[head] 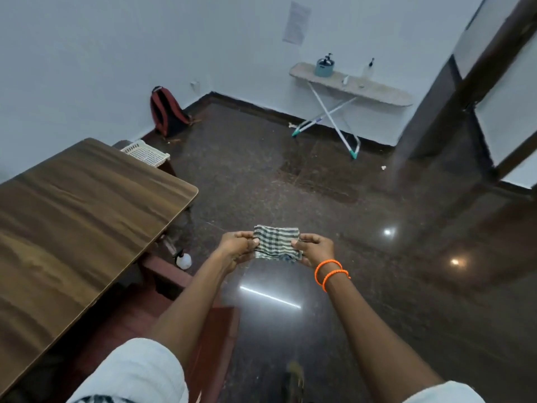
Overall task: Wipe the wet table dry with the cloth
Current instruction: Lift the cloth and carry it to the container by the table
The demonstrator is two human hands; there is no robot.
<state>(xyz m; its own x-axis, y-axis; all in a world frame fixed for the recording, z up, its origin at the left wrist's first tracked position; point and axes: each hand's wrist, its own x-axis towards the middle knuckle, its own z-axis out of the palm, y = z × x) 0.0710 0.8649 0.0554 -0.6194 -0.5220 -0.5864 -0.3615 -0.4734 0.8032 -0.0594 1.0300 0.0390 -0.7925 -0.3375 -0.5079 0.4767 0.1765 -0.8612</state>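
Observation:
A small folded cloth (276, 242) with dark and pale checks is stretched between my two hands, in the air above the dark floor. My left hand (236, 247) pinches its left edge and my right hand (315, 248) pinches its right edge. Two orange bands circle my right wrist. The brown wooden table (87, 216) stands to my left, well apart from the cloth; its top shows pale streaks of sheen.
A white spray bottle (183, 259) stands on the floor by the table's near right corner. A white basket (145, 153) sits behind the table, a red backpack (166, 112) leans in the corner, and an ironing board (351, 85) stands at the far wall.

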